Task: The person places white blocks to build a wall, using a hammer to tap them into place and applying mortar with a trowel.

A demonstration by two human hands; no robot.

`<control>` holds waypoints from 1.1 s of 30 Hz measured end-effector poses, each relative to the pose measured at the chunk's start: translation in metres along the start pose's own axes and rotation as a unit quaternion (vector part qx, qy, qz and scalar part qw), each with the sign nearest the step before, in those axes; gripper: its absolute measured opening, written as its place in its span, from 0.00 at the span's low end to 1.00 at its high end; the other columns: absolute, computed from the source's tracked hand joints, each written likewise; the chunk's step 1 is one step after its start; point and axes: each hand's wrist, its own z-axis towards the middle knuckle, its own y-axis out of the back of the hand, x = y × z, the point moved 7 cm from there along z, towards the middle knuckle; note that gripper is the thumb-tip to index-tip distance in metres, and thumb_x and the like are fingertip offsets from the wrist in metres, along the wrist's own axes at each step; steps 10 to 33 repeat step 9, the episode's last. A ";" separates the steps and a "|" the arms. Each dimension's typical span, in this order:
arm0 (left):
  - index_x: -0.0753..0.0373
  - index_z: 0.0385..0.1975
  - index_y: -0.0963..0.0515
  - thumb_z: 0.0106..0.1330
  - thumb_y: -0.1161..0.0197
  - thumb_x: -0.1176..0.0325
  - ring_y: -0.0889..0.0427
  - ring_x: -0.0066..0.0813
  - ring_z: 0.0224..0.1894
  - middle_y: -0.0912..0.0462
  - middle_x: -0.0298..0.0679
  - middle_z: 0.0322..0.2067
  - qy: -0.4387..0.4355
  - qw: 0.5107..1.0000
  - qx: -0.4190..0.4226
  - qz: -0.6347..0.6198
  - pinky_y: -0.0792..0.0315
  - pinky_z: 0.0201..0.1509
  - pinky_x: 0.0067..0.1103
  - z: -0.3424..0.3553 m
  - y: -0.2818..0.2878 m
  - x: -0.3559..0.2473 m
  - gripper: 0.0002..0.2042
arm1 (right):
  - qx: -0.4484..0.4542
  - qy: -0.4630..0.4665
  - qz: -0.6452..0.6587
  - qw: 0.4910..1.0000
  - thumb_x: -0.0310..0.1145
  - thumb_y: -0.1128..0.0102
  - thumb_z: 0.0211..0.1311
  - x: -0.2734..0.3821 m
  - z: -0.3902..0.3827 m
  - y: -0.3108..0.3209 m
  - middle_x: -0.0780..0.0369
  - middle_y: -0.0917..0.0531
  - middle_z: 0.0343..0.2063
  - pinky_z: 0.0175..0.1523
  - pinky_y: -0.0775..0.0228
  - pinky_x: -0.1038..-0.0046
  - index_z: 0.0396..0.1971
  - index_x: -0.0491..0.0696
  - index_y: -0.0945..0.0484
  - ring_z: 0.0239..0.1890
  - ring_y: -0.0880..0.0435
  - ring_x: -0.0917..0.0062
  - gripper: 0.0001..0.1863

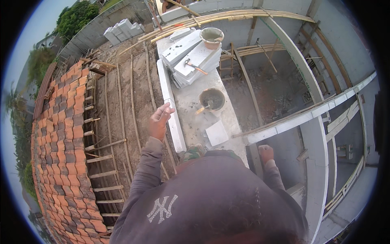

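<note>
My left hand (159, 122) is raised beside a row of narrow white blocks (172, 124) along the left edge of the concrete slab (187, 105). Its thumb and fingers are drawn together in a pinch; whatever they may hold is too small to make out. Out past the slab's right side, my right hand (266, 153) hangs low in a fist with nothing showing in it. Ahead on the slab stands a bucket of grey mortar (212, 99), a trowel with a wooden handle (200, 110) leaning in it. A loose white block (217, 133) lies near my feet.
Farther along, large white blocks (195, 59) are stacked, with a hammer (196, 66) and a second bucket (211, 37) on top. Bamboo poles (231, 16) cross beyond. Drops lie both sides: roof tiles (65, 150) and battens left, walled rooms and a narrow beam (308, 112) right.
</note>
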 end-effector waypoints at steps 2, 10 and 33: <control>0.71 0.60 0.23 0.74 0.36 0.67 0.17 0.26 0.52 0.14 0.43 0.49 -0.200 0.980 -0.010 -0.016 0.26 0.58 0.21 -0.029 -0.005 -0.134 0.20 | 0.069 0.053 0.031 0.996 0.35 0.34 0.67 0.177 -0.008 -0.003 0.64 0.15 0.32 0.44 0.28 0.76 0.38 0.40 0.16 0.37 0.20 0.82 0.12; 0.70 0.70 0.38 0.71 0.48 0.39 0.30 0.56 0.69 0.26 0.51 0.64 -0.759 0.603 -0.095 0.229 0.39 0.74 0.45 -0.241 0.021 -0.395 0.41 | 0.019 0.605 0.105 0.789 0.45 0.37 0.67 0.572 -0.174 0.105 0.55 0.20 0.49 0.64 0.34 0.65 0.56 0.38 0.24 0.55 0.22 0.70 0.27; 0.70 0.70 0.38 0.71 0.48 0.39 0.30 0.56 0.69 0.26 0.51 0.64 -0.759 0.603 -0.095 0.229 0.39 0.74 0.45 -0.241 0.021 -0.395 0.41 | 0.019 0.605 0.105 0.789 0.45 0.37 0.67 0.572 -0.174 0.105 0.55 0.20 0.49 0.64 0.34 0.65 0.56 0.38 0.24 0.55 0.22 0.70 0.27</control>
